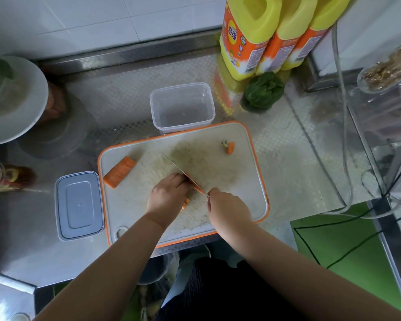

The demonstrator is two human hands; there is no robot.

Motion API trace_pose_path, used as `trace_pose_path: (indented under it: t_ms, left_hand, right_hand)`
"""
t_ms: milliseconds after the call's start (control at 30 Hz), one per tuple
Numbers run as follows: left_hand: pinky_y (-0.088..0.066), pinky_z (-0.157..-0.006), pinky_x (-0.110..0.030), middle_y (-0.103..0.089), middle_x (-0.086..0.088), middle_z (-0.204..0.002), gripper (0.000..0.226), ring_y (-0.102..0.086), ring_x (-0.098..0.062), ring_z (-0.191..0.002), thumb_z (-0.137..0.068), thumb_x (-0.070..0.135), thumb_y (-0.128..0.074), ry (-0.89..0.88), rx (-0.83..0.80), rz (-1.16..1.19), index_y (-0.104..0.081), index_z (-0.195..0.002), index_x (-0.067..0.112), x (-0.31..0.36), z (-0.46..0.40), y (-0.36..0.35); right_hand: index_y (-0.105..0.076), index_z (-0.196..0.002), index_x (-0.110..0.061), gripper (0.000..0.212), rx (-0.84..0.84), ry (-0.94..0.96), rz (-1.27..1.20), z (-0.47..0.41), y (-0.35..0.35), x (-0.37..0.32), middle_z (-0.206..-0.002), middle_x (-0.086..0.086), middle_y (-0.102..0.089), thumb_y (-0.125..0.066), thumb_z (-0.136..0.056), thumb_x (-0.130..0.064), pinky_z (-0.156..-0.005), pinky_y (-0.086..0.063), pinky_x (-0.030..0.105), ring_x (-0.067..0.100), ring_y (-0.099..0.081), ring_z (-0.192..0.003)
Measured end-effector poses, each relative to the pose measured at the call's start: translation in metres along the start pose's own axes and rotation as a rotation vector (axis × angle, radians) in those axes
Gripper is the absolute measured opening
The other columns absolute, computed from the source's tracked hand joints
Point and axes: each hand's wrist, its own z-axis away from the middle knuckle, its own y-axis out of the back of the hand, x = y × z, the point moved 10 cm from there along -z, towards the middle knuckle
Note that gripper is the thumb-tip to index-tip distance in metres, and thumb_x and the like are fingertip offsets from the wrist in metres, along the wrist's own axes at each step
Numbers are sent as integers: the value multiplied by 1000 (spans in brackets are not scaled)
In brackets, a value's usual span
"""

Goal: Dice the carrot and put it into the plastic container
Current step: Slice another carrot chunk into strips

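Note:
On the white, orange-rimmed cutting board (pixel 236 172), my left hand (pixel 168 196) presses down on a carrot piece (pixel 185 203) that it mostly hides. My right hand (pixel 227 208) grips a knife (pixel 181 170) whose blade runs diagonally up-left, its edge against the carrot beside my left fingers. A long flat carrot half (pixel 119 171) lies at the board's left. The cut-off carrot top (pixel 229 147) sits at the board's far right. The clear plastic container (pixel 182 107) stands empty just beyond the board.
The container's lid (pixel 78 205) lies left of the board. Three yellow bottles (pixel 264 35) and a leafy green (pixel 263 91) stand at the back right. A white plate (pixel 12 100) and a sauce bottle (pixel 5 176) are on the left, with cables (pixel 344 135) and appliances on the right.

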Motion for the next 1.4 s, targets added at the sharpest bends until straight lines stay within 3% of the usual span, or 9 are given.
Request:
trace_pose_path:
  t_ms: [300, 600, 833, 933, 1033, 1400]
  left_hand:
    - [-53, -72, -24, -71, 4, -95, 14, -64, -13, -91, -85, 12, -65, 29, 10, 27, -77, -90, 18, -5, 2, -2]
    - [-57, -71, -33, -71, 0, -95, 13, -67, -19, -87, -89, 13, -63, 11, 38, 25, -76, -89, 13, -1, 4, 0]
    - [-56, -68, -35, -71, -3, -93, 9, -66, -21, -84, -86, 7, -66, 9, 64, -19, -75, -84, 11, 1, 6, 1]
    - [-57, -70, -33, -71, -3, -95, 9, -66, -20, -87, -86, 6, -66, -3, 67, -19, -75, -86, 10, 3, 6, 3]
    - [-58, -63, -33, -70, -1, -97, 10, -67, -18, -85, -88, 11, -64, 45, 54, -8, -74, -87, 10, -1, 7, 1]
    - [-55, -61, -30, -69, -4, -89, 14, -63, -20, -79, -85, 13, -62, 102, 35, -4, -75, -86, 9, -7, 8, -1]
  right_hand:
    - [-51, -116, -7, 23, -80, -94, -59, -7, 2, 1, -103, 9, -63, -42, -95, -2, -65, -43, 29, 26, -63, -94]
    - [-55, -110, -10, 18, -78, -102, -152, -8, -9, 5, -98, 8, -64, -43, -98, -13, -65, -38, 30, 27, -62, -92]
    - [-56, -106, -11, 21, -111, -35, -253, -19, 0, 11, -93, 7, -62, -43, -99, -26, -71, -47, 33, 26, -61, -90]
    - [-52, -107, -13, 17, -58, -24, -217, -13, -3, 8, -83, 3, -56, -41, -100, -24, -65, -43, 32, 24, -61, -86]
    - [-50, -106, -12, 13, -18, -28, -183, -7, -8, 6, -72, -1, -49, -40, -100, -19, -60, -37, 31, 24, -60, -77]
    - [-49, -107, -10, 11, 12, 20, -85, 5, -2, 3, -74, 2, -55, -41, -99, -14, -43, -25, 25, 21, -50, -64]
